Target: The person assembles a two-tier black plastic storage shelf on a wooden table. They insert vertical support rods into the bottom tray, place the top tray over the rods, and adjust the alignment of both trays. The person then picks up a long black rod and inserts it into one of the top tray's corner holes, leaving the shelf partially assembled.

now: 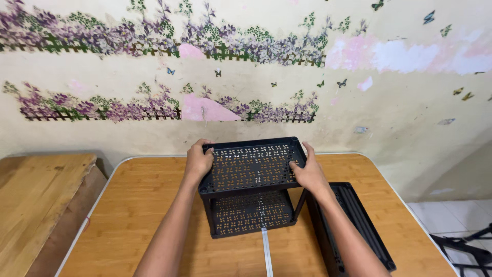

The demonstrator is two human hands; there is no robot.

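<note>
I am watching both hands gripping the top shelf of a black plastic rack, which is standing near the middle of the wooden table, a little toward its far edge. My left hand is curling around the shelf's left rim, fingers hooking over the far corner. My right hand is clamping the right rim, thumb lying on the perforated surface. The lower shelf is sitting directly beneath, joined by corner posts. Another black tray is lying flat just beside the rack, toward the table's right edge, partly hidden by my right forearm. A wooden bench is standing beyond the table's left edge.
</note>
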